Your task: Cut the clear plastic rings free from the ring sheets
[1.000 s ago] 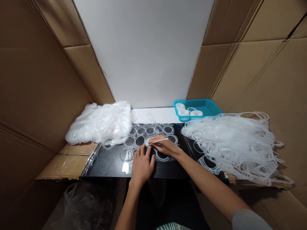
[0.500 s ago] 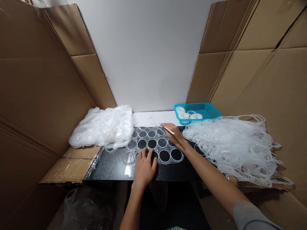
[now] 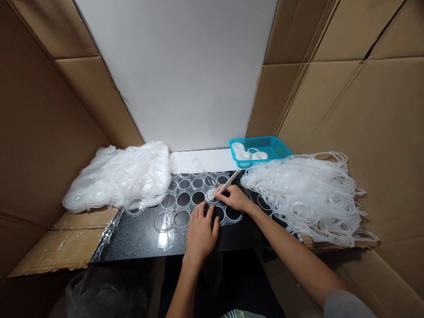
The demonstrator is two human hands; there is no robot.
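A clear plastic sheet with rows of ring outlines lies flat on the black tabletop. My left hand rests on the sheet's near edge, fingers spread. My right hand is closed around a thin white stick, which slants up to the right. Beneath the fingertips of that hand is a whitish translucent disc over one of the sheet's rings. Whether the stick's lower end touches the disc I cannot tell.
At left is a pile of clear plastic sheets. On the right lies a heap of ring-cut plastic strips. A teal basket at the back holds white ring stacks. Cardboard walls stand on both sides.
My right hand has come nearer and left across the sheet, and the stick now points up to the right. My left hand stays on the sheet's near edge. The view has shifted.
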